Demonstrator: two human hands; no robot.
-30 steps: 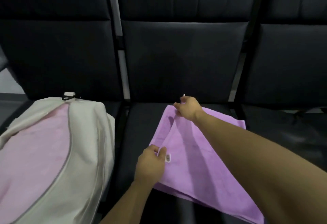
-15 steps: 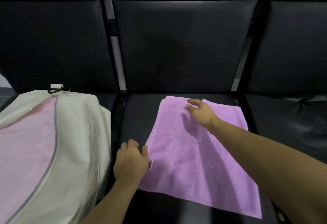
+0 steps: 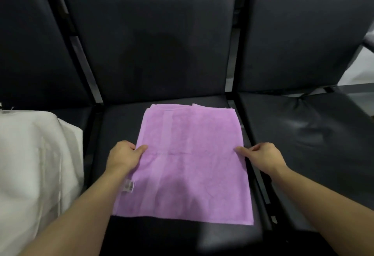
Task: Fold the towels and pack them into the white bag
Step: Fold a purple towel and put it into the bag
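Purple towel (image 3: 188, 166) is lying flat on the centre black seat (image 3: 119, 126). Left hand (image 3: 121, 155) is pinching its left edge and right hand (image 3: 263, 155) its right edge at mid-frame. White bag (image 3: 34, 166) is sitting at lower left.

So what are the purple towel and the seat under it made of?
The towel looks like soft terry cotton: matte, fuzzy nap, a stitched hem band. The seat looks like black leather or vinyl: smooth, slightly glossy, catching light. Real or faux, I cannot tell.

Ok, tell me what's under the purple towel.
The purple towel lies flat on the middle black seat, whose cushion shows around it. A second layer's edge peeks out at its far side. Anything else beneath is covered.
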